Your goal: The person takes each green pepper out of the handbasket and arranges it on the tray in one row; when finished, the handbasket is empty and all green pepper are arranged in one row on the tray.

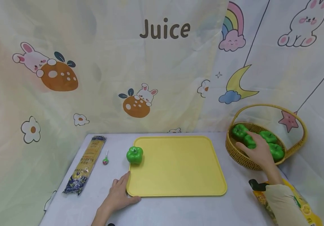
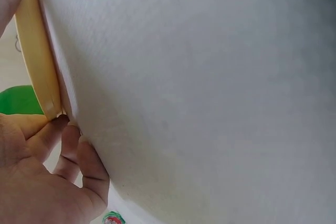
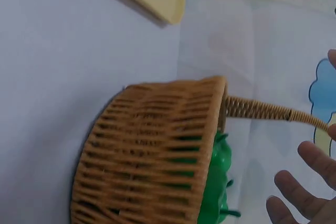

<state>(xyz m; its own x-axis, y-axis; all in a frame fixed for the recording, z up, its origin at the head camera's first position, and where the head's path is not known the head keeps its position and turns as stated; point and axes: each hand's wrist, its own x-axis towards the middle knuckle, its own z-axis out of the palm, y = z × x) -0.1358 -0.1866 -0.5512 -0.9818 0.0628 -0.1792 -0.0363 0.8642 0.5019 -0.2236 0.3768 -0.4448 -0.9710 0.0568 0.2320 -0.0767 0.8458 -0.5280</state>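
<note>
My left hand (image 1: 118, 196) holds the near-left corner of a yellow tray (image 1: 176, 166), thumb at the front rim and fingers along the left side. In the left wrist view, bent fingers (image 2: 86, 161) meet the tray's edge. A green bell pepper (image 1: 135, 155) sits on the tray's left edge, just beyond that hand. Over a wicker basket (image 1: 239, 159) at the right, my right hand (image 1: 259, 152) reaches with spread fingers and nothing between them. Several green bell peppers (image 1: 276, 151) lie in the basket. The right wrist view shows the fingers (image 3: 294, 190) apart from the peppers.
Left of the tray lie a long pasta packet (image 1: 85, 164) and a lollipop (image 1: 105, 160). A yellow snack bag (image 1: 303, 204) is under the right forearm. The basket's tall handle (image 1: 300, 122) arches behind the right hand. A printed cloth (image 1: 164, 69) hangs behind the table.
</note>
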